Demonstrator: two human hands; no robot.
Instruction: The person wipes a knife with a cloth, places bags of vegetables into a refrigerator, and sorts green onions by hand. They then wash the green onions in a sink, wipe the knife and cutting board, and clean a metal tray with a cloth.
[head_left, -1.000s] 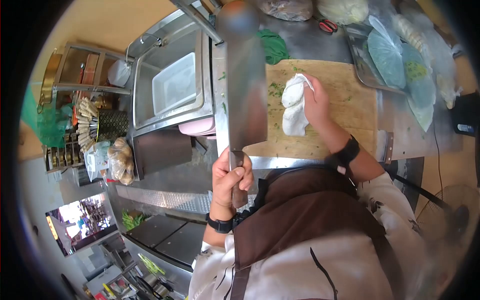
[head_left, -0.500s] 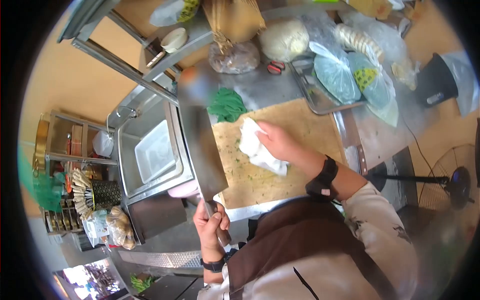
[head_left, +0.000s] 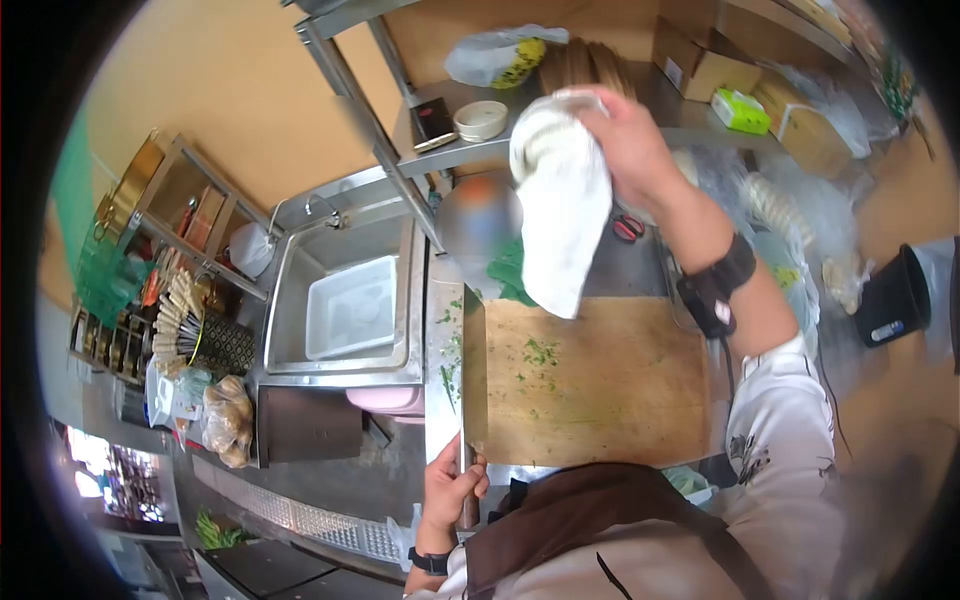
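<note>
My left hand is wrapped round the handle of a cleaver. Its wide blade appears nearly edge-on beside the left side of a wooden cutting board. Raised in front of the shelf, my right hand grips a white cloth that hangs down toward the board's far edge. Chopped green bits lie on the board, and more are scattered on the metal strip to its left. Behind the white cloth, a green cloth is partly hidden.
Left of the board is a metal sink with a white tub inside. A shelf above holds a white bowl, a phone and boxes. Red-handled scissors and bagged food lie at the back; a black bin stands right.
My right hand has lifted the white cloth off the board, up toward the shelf. The cleaver has turned from showing its broad side to nearly edge-on. The view has shifted.
</note>
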